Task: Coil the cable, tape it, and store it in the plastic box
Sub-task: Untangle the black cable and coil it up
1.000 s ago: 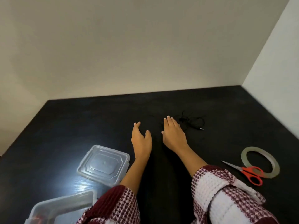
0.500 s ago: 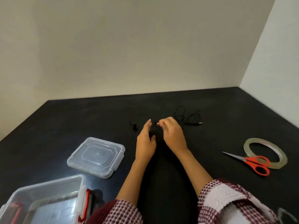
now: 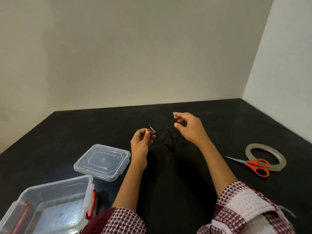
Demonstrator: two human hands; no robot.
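A thin black cable (image 3: 166, 137) lies in loose loops on the black table, between my two hands. My left hand (image 3: 141, 144) pinches one end of it, a small black plug, between thumb and fingertips just above the surface. My right hand (image 3: 189, 128) hovers over the right part of the loops with fingers spread and curled; I cannot see a strand in it. A clear plastic box (image 3: 49, 203) with red latches stands open at the near left. A roll of clear tape (image 3: 265, 157) lies at the right.
The box's clear lid (image 3: 102, 162) lies flat beside the box, left of my left forearm. Red-handled scissors (image 3: 253, 165) rest partly on the tape roll. Pale walls close the table's far and right edges.
Both hands rose from lying flat on the table. My left hand took hold of the cable's end and lifted it; my right hand moved right, above the loops. The view shifted up.
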